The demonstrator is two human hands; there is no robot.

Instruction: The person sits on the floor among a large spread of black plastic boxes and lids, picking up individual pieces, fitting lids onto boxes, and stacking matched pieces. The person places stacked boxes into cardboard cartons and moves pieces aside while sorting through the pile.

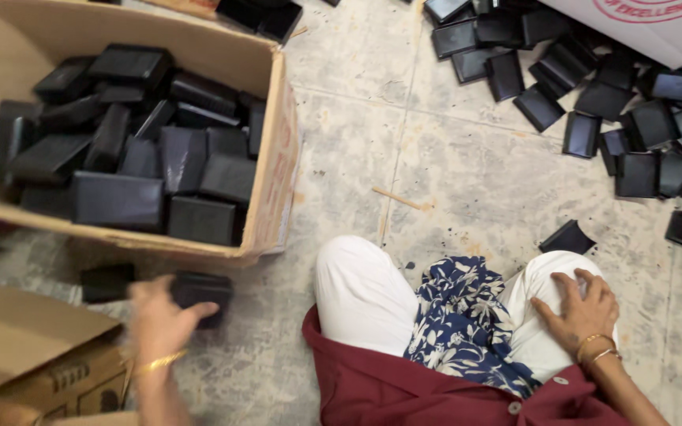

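Observation:
My left hand [159, 319] reaches down at the lower left and closes on a black rectangular box [203, 292] lying on the floor in front of a large cardboard carton [274, 158]. The carton is filled with several black boxes [120, 197]. My right hand [582, 304] rests flat on my right knee, fingers spread, holding nothing. I sit cross-legged in white trousers with a blue floral cloth in my lap.
A heap of loose black boxes [593, 102] spreads over the stone floor at the upper right, beside a white carton [657, 24]. One stray black box [566, 237] lies near my knee. A brown cardboard box [33, 347] stands at the lower left. A thin stick [400, 199] lies mid-floor.

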